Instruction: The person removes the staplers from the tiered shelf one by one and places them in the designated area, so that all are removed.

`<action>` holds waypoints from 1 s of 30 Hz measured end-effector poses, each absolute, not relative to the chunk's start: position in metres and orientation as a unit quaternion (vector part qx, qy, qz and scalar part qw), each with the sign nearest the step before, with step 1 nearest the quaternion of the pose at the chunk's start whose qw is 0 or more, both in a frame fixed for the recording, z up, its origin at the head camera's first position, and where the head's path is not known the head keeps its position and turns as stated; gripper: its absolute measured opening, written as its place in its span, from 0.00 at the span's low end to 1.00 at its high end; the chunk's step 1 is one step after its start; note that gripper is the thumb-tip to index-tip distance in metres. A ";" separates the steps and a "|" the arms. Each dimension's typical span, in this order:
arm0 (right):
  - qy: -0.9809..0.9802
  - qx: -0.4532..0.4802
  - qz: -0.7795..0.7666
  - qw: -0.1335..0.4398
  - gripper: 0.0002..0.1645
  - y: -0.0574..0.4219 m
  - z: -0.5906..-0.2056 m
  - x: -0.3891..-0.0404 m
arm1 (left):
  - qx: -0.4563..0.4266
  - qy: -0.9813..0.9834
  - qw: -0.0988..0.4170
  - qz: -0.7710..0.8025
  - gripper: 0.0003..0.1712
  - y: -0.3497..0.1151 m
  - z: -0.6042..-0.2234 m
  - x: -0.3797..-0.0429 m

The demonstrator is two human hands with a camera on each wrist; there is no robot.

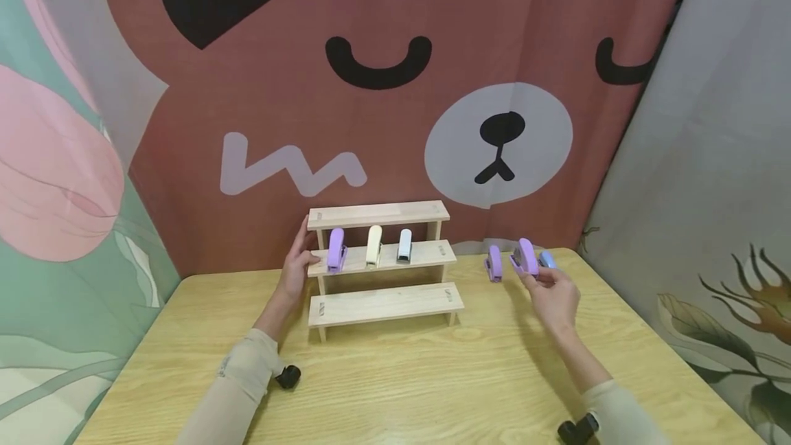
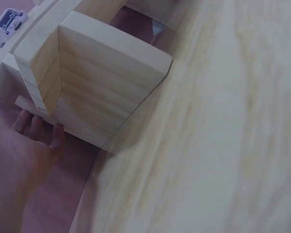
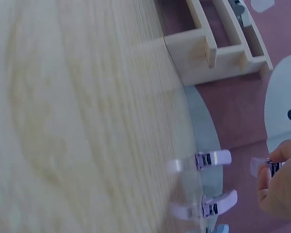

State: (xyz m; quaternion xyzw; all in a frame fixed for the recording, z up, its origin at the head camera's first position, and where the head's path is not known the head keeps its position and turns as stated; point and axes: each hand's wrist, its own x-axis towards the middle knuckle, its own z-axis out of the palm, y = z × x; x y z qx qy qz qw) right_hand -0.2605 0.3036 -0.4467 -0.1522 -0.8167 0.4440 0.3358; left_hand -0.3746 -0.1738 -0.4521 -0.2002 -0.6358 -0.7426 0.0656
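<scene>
A small purple stapler (image 1: pixel 525 257) is pinched between the thumb and fingers of my right hand (image 1: pixel 555 299), raised over the table's back right. In the right wrist view, two more purple staplers (image 3: pixel 213 159) stand below that hand, beside a blue stapler (image 3: pixel 222 228). The head view shows one of these purple staplers (image 1: pixel 494 264) left of the held one; the blue one is partly covered. My left hand (image 1: pixel 296 270) grips the left end of a three-step wooden display rack (image 1: pixel 386 304), thumb on its middle step. That step bears a purple stapler (image 1: pixel 336 250), a cream one (image 1: pixel 373 246) and a pale blue one (image 1: pixel 404 246).
The rack stands toward the back of the wood-grain table (image 1: pixel 395 383). Right behind the table hangs a curtain (image 1: pixel 383 143) with a bear's face, and more printed fabric (image 1: pixel 698 191) closes off the right side. Dark camera mounts (image 1: pixel 288 376) sit at both wrists.
</scene>
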 end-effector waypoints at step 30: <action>-0.784 -0.302 0.480 0.252 0.25 0.387 -0.462 -0.247 | -0.197 -0.641 0.055 -0.740 0.51 -0.173 -0.439 -0.363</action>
